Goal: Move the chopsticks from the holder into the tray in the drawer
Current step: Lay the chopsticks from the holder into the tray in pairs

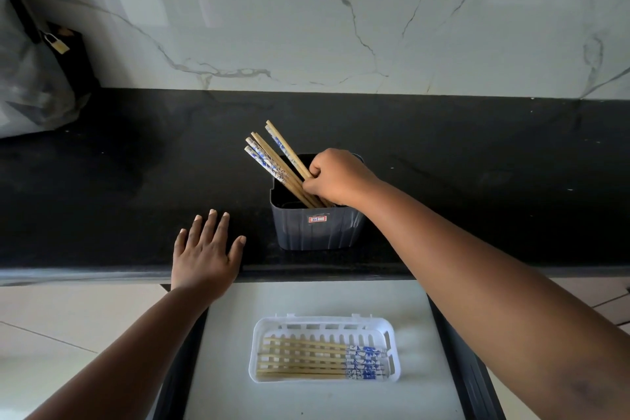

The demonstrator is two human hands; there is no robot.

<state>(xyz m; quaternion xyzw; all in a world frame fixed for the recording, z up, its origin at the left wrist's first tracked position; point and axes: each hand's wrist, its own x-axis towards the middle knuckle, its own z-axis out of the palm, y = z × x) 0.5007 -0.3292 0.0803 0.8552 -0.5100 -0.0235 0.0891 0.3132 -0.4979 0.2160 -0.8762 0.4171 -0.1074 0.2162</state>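
A dark grey ribbed holder stands on the black counter near its front edge. Several wooden chopsticks with blue-and-white patterned tops lean out of it to the upper left. My right hand is over the holder's mouth, fingers curled round the chopsticks. My left hand lies flat with fingers spread on the counter edge, left of the holder. Below, in the open drawer, a white slatted tray holds several chopsticks lying side by side, patterned ends to the right.
The black counter runs the width of the view under a marble wall. A grey bag with a small padlock sits at the far left. The drawer's pale floor surrounds the tray.
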